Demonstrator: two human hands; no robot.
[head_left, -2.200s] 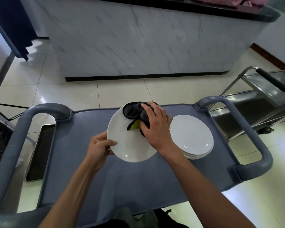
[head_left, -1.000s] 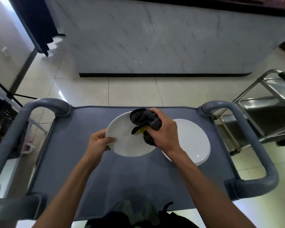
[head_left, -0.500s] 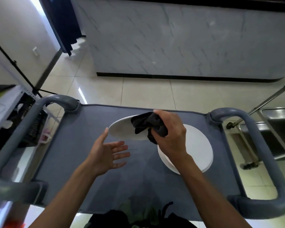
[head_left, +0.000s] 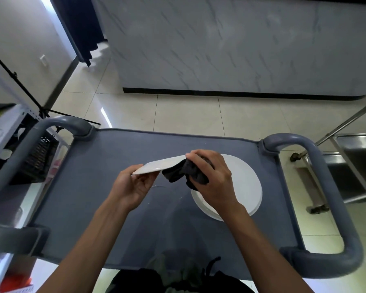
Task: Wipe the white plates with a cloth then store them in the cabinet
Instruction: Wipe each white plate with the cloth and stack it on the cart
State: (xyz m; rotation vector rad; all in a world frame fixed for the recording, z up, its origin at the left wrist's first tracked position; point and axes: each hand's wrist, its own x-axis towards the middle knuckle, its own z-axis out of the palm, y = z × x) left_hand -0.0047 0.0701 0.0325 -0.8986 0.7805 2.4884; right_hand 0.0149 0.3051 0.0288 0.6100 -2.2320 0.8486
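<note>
A white plate (head_left: 163, 163) is held above the grey cart top (head_left: 106, 187), tilted so I see it almost edge-on. My right hand (head_left: 213, 176) grips a dark grey cloth (head_left: 184, 173) bunched against the plate's right rim. My left hand (head_left: 131, 187) lies palm up under the plate's left edge, its fingers straight against the underside. Below my right hand a stack of white plates (head_left: 245, 187) rests on the cart's right half, partly hidden by that hand.
Thick grey handles (head_left: 336, 208) loop at the cart's two ends. A steel trolley (head_left: 357, 161) stands to the right and a white shelf with a black crate (head_left: 36, 159) to the left. A marble-fronted counter (head_left: 241, 49) faces me across the tiled floor.
The plate has tipped from nearly flat to almost edge-on. My left hand let go of its rim, opened, and now touches its underside. The view swung left.
</note>
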